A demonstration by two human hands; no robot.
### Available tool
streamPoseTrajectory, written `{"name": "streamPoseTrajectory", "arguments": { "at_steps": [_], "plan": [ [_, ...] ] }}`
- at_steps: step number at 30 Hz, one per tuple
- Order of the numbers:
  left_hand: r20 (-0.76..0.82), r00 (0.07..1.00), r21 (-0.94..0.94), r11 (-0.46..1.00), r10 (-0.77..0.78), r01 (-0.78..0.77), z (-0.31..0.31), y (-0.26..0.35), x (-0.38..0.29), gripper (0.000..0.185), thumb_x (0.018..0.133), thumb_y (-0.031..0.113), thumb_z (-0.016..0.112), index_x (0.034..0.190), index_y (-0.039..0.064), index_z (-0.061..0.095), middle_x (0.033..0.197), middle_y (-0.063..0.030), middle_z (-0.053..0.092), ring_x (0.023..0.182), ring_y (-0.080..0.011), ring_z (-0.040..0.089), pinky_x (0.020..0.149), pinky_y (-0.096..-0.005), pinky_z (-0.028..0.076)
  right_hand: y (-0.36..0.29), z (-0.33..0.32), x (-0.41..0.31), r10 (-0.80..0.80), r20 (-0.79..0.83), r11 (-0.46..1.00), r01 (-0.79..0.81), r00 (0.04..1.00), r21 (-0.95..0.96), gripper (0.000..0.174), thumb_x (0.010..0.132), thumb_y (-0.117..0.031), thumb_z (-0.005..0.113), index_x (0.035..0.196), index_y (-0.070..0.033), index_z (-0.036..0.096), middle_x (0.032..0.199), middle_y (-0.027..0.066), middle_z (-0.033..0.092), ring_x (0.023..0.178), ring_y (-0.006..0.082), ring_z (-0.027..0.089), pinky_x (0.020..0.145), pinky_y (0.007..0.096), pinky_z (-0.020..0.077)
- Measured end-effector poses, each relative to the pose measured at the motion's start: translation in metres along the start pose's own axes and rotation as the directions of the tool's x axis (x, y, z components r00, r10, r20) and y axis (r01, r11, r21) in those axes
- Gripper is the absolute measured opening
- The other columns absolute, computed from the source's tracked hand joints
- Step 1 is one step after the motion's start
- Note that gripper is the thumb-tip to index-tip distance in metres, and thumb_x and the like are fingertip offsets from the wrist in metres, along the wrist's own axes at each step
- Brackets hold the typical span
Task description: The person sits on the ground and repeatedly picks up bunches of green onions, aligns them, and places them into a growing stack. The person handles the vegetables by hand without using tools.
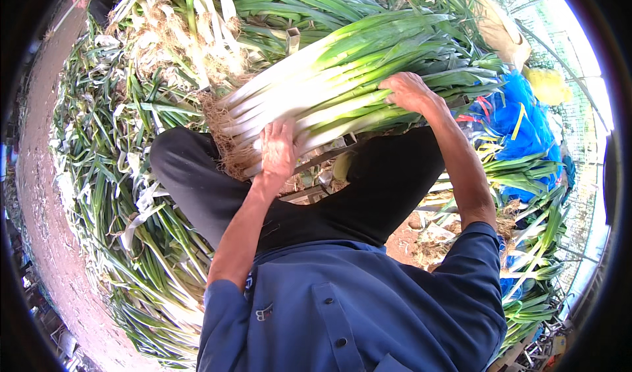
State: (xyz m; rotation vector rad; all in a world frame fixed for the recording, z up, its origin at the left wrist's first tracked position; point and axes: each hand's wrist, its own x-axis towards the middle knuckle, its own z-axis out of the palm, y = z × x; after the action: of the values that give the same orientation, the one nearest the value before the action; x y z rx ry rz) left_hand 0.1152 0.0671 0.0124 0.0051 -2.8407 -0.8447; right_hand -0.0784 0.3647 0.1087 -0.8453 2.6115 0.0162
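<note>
A bundle of long green onions or leeks [296,88] lies slantwise in front of my knees, on a metal frame [328,153]. Its hairy roots [224,135] point left, its green leaves right. My left hand [279,147] lies on the white stems near the roots, fingers flat over the near edge. My right hand [407,93] rests on the green part, its fingers curled at the leaves; whether they grip any cannot be told. A square metal post [293,41] stands upright just beyond the bundle.
More onions with roots [173,36] are piled beyond, at the upper left. Loose leaves and peelings [108,169] cover the ground at left, beside bare soil [49,174]. Blue netting [526,130], a yellow bag [548,85] and more onions [535,243] lie at right. Someone's dark-clad leg shows at the upper left.
</note>
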Motion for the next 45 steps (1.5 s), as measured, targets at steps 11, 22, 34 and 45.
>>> {"name": "streamPoseTrajectory", "arguments": {
  "at_steps": [11, 22, 34, 45],
  "plan": [
    [-0.159, 0.987, -0.059, 0.998, -0.013, 0.003, 0.028, -0.029, -0.030, 0.034, 0.088, 0.026, 0.078, 0.113, 0.004, 0.073, 0.110, -0.0164, 0.065, 0.104, -0.0396, 0.058, 0.092, -0.0512, 0.048, -0.007, 0.016, -0.010, -0.141, -0.078, 0.983, 0.148, 0.987, 0.104, 0.044, 0.088, -0.042, 0.073, 0.116, -0.008, 0.076, 0.112, 0.0163, 0.075, 0.109, 0.0373, 0.068, 0.098, 0.0482, 0.0512],
    [-0.025, 0.998, -0.168, 0.984, -0.061, 0.056, 0.004, -0.060, -0.041, 0.026, 0.086, 0.023, 0.078, 0.099, 0.002, 0.069, 0.099, -0.0206, 0.065, 0.096, -0.0428, 0.061, 0.087, -0.0534, 0.049, -0.034, 0.037, 0.007, -0.221, -0.045, 0.969, 0.224, 0.974, 0.104, 0.033, 0.091, -0.028, 0.071, 0.114, -0.004, 0.076, 0.114, 0.0181, 0.071, 0.110, 0.0384, 0.066, 0.099, 0.0472, 0.0509],
    [0.114, 0.985, 0.087, 0.989, -0.130, 0.121, 0.002, -0.038, -0.020, 0.048, 0.091, 0.036, 0.077, 0.124, 0.003, 0.068, 0.125, -0.0182, 0.060, 0.116, -0.0404, 0.054, 0.102, -0.0561, 0.043, -0.016, 0.074, -0.005, -0.270, -0.330, 0.942, 0.319, 0.905, 0.104, 0.022, 0.094, -0.030, 0.067, 0.100, -0.010, 0.075, 0.103, 0.0134, 0.068, 0.105, 0.0339, 0.063, 0.094, 0.0451, 0.0507],
    [0.029, 0.994, 0.133, 0.985, 0.107, -0.110, 0.036, -0.043, 0.016, 0.083, 0.087, 0.047, 0.079, 0.152, 0.007, 0.045, 0.160, -0.0153, 0.037, 0.147, -0.0393, 0.032, 0.120, -0.0554, 0.027, -0.023, 0.058, 0.008, -0.137, -0.118, 0.977, 0.154, 0.984, 0.150, 0.026, 0.092, -0.036, 0.071, 0.101, -0.013, 0.079, 0.106, 0.0184, 0.068, 0.100, 0.0405, 0.064, 0.088, 0.0503, 0.0524]
  ]
}}
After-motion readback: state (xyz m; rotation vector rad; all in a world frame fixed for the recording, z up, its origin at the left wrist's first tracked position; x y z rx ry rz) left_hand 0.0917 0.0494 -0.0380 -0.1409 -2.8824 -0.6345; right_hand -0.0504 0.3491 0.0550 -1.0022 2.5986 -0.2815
